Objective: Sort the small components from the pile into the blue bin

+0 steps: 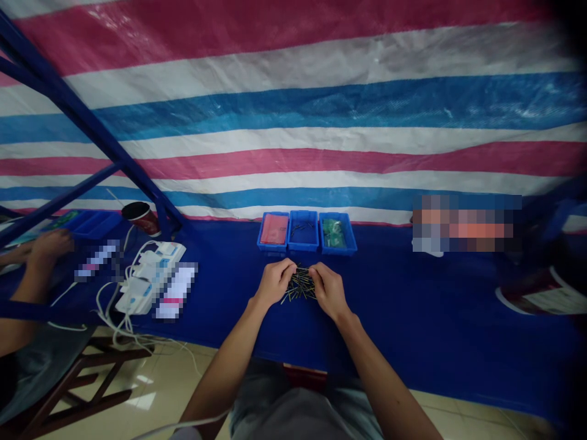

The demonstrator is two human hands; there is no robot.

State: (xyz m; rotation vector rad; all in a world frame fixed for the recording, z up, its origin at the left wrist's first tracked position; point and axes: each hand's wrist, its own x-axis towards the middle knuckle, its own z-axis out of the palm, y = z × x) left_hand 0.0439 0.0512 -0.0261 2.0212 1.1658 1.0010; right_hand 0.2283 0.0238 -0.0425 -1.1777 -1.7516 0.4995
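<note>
Along the far edge of the blue table cover (pixel 389 305) stand three blue plastic bins (pixel 306 232); the left one holds a pink bag (pixel 274 229), the middle one a few dark pins (pixel 302 229), the right one green circuit boards (pixel 332 231). Left of the bins lies a white power strip (pixel 149 278) with tangled white cables (pixel 114 318); farther left are a red paper cup (pixel 141 218) and a blue tray (pixel 92 223); behind the bins hangs a striped tarpaulin (pixel 293 110); right of them sits a pixelated object (pixel 465 223).

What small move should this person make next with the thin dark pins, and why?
Probably the right hand should place one pin from the loose pile in the middle blue tray, since that tray already holds similar pins and the pile lies between both hands.
</note>
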